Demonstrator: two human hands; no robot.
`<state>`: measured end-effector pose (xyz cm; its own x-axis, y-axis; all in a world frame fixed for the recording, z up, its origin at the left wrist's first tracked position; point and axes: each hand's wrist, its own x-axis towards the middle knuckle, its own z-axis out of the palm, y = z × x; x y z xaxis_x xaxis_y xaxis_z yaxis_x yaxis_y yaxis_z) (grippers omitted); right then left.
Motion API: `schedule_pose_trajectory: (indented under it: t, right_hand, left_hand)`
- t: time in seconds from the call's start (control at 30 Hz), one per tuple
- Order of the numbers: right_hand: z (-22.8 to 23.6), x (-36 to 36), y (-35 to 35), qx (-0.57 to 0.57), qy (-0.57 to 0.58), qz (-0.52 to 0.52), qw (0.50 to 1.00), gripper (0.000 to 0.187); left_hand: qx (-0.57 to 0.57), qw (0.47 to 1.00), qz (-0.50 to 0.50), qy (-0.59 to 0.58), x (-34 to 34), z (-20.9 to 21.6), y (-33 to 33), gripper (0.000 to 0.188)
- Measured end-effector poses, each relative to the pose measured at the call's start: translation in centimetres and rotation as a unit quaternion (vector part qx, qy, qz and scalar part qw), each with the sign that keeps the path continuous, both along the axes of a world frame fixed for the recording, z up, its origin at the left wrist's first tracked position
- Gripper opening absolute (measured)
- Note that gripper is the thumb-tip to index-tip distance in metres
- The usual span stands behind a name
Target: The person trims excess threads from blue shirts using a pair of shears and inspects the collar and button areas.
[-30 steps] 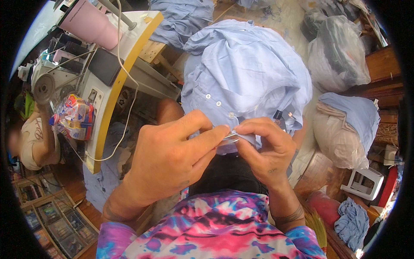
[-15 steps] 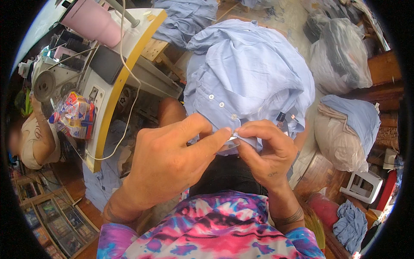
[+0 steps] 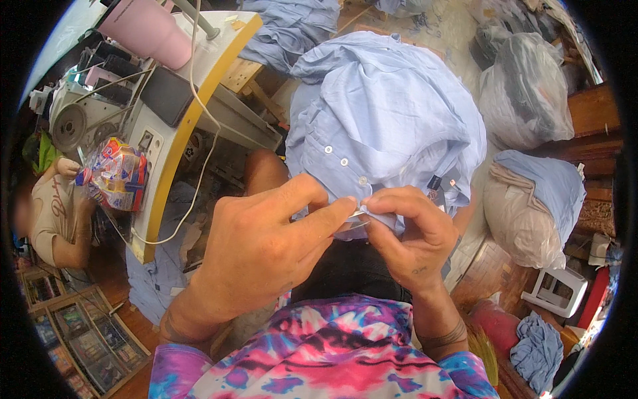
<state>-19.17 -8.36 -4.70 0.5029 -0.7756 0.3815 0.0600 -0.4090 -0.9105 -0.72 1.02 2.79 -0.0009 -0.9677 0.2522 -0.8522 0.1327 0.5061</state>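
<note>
A light blue shirt (image 3: 392,100) lies bunched over my lap, with a row of white buttons (image 3: 343,161) along its placket. My left hand (image 3: 266,233) is closed, thumb and forefinger together, on small shiny metal blades (image 3: 353,226) that look like thread snips; most of this tool is hidden in the hand. Right beside the tips, my right hand (image 3: 415,233) pinches the shirt's edge just below the lowest visible button. The fingertips of both hands almost meet there. Dark labels (image 3: 434,181) show on the shirt to the right.
On the left stands a sewing table (image 3: 179,146) with a pink tumbler (image 3: 146,30), a dark phone (image 3: 166,95) and a hanging white cable. Another person (image 3: 63,213) is beyond it, near a colourful plastic packet (image 3: 119,174). Stuffed plastic bags (image 3: 525,90) and a white stool (image 3: 557,291) are at right.
My hands keep the same grip and place, and the shirt hardly shifts. The other person's arm has moved, with a hand now near the packet. The view has tilted very slightly.
</note>
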Motion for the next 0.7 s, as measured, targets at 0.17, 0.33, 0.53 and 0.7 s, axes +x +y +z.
schedule_pose_trajectory:
  t: [0.17, 0.33, 0.53, 0.7]
  right_hand:
    - [0.2, -0.1, -0.2, -0.039, 0.013, 0.01, 0.999, 0.022]
    - [1.1, -0.3, -1.0, -0.071, 0.064, 0.046, 0.994, 0.021]
    - [1.6, -0.8, -2.2, -0.003, 0.093, 0.118, 0.989, 0.019]
    - [1.0, -1.0, -3.6, 0.098, 0.07, 0.197, 0.973, 0.016]
  left_hand:
    - [0.003, 1.0, -0.001, -0.004, 0.0, 0.1, 0.3, 0.035]
    - [0.014, 1.0, -0.008, -0.005, 0.0, 0.0, 0.4, 0.034]
    - [0.029, 0.999, -0.024, 0.038, 0.3, -0.6, 0.5, 0.033]
    - [0.056, 0.981, -0.024, 0.184, 0.8, -2.2, 0.1, 0.028]
